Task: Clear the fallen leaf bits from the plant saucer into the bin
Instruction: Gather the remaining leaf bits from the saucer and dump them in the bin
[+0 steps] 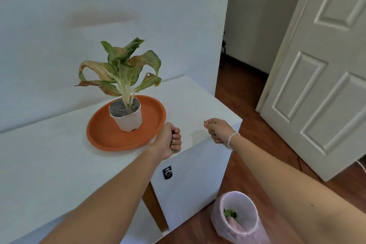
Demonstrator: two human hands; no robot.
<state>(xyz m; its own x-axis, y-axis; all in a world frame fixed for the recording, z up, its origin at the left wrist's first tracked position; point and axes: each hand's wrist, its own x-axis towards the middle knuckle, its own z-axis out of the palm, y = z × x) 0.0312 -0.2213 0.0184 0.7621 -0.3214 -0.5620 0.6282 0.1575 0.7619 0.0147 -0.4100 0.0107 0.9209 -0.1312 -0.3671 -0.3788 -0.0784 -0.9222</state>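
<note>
An orange saucer lies on the white table with a white pot of a drooping plant standing in it. The saucer's bare surface shows no loose bits. My left hand is a fist just off the saucer's right rim, with green leaf bits showing between the fingers. My right hand is closed over the table's right corner, green leaf bits poking from its fingertips. The pink-lined bin stands on the floor below, green scraps inside.
The white table has a drawer front with a black lock under my left wrist. A white panelled door stands open at the right over a wooden floor. A white wall rises behind the plant.
</note>
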